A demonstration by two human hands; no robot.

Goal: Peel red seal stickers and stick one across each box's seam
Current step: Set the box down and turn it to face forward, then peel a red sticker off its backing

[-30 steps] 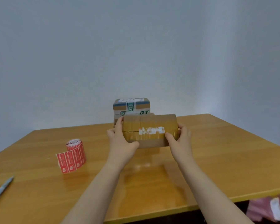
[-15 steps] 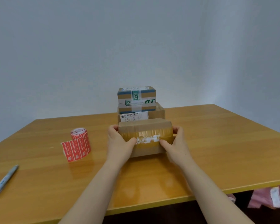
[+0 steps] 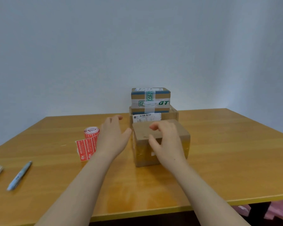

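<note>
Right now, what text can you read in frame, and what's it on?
"GT": green letters on the white tape round the top box.
Shipping label on the box beneath: barcode and print too small to read.
Red seal stickers: print blurred, unreadable.
Pen: markings blurred.

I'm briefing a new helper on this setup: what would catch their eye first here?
The open left hand is beside, the open right hand over, a brown box in front. Behind it a green-taped box tops a labelled box; a red sticker roll lies left of the hands.
</note>
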